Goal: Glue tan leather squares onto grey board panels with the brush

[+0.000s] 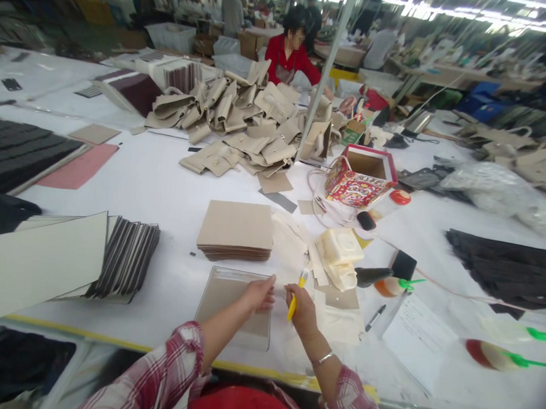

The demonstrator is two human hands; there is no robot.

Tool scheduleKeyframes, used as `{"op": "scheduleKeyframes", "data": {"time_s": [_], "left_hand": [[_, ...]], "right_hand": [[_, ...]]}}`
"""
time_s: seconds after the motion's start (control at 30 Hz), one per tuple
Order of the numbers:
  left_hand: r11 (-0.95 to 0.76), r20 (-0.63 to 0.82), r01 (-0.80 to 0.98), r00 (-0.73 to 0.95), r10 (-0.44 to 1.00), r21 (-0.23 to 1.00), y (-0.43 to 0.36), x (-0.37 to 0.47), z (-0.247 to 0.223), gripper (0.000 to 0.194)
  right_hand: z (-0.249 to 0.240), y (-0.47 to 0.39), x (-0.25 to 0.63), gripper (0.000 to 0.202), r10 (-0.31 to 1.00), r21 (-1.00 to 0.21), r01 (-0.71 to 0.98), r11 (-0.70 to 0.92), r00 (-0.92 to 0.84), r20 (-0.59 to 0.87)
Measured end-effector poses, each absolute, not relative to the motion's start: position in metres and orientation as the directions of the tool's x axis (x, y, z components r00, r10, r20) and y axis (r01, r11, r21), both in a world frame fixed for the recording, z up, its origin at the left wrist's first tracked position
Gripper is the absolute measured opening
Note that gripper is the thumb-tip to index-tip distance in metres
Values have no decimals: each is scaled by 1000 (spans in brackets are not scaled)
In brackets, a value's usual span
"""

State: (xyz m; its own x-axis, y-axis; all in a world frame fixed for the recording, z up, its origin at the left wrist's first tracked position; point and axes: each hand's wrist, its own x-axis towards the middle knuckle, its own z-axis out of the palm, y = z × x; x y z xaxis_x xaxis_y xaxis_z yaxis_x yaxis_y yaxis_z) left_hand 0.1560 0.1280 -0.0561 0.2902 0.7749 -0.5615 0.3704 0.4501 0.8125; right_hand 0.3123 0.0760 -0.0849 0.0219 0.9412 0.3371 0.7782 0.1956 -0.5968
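A yellow-handled brush (293, 306) is held in my right hand (302, 311), its pale tip pointing away from me. My left hand (259, 293) is over the right side of a beige panel with a dark edge (224, 294), which lies flat on the white table (172, 186). The left fingers are bent close together near the brush; whether they pinch anything is too small to tell. Just beyond the panel sits a neat stack of beige pieces (236, 227). Cream strips (294, 230) and a cream plastic container (340, 249) lie to the right.
Stacked dark-edged boards (126, 257) stand at left. Beige leather pieces (255, 117) are heaped at the back, beside a metal pole (327, 72). A red box (360, 179), glue bottles (391, 286), a pen (375, 318) and paper (417, 340) are right. A person in red (291, 51) is behind.
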Motion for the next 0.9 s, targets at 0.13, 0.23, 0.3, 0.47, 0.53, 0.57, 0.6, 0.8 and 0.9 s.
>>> {"op": "scheduleKeyframes", "data": {"time_s": [0.13, 0.23, 0.3, 0.47, 0.53, 0.57, 0.6, 0.8, 0.9], "left_hand": [[478, -561, 311, 290, 775, 821, 137, 164, -62, 36], [424, -499, 284, 290, 817, 860, 135, 151, -60, 30], [381, -450, 273, 270, 851, 884, 132, 135, -57, 29], [409, -455, 273, 133, 881, 871, 127, 80, -63, 37], [456, -491, 262, 83, 867, 850, 125, 57, -71, 38], [477, -506, 256, 58, 861, 841, 125, 47, -76, 38], [492, -515, 251, 33, 856, 833, 126, 38, -81, 38], [487, -482, 379, -115, 869, 787, 145, 6, -103, 33], [429, -402, 513, -170, 900, 743, 159, -1, -107, 31]], "right_hand": [[-78, 72, 306, 21, 935, -583, 769, 261, -52, 350], [-66, 75, 306, 37, 933, -573, 775, 266, -58, 355], [-60, 80, 305, 32, 938, -559, 776, 294, -123, 323], [-66, 87, 296, 8, 968, -578, 778, 248, -178, 175], [-74, 88, 289, 11, 986, -600, 782, 166, -112, 126], [-77, 89, 285, 13, 993, -612, 783, 110, -64, 97], [-80, 89, 281, 15, 998, -622, 781, 48, -12, 61], [-91, 104, 251, 28, 980, -570, 800, -186, 196, -44], [-101, 112, 243, 32, 980, -545, 821, -169, 198, -6]]}}
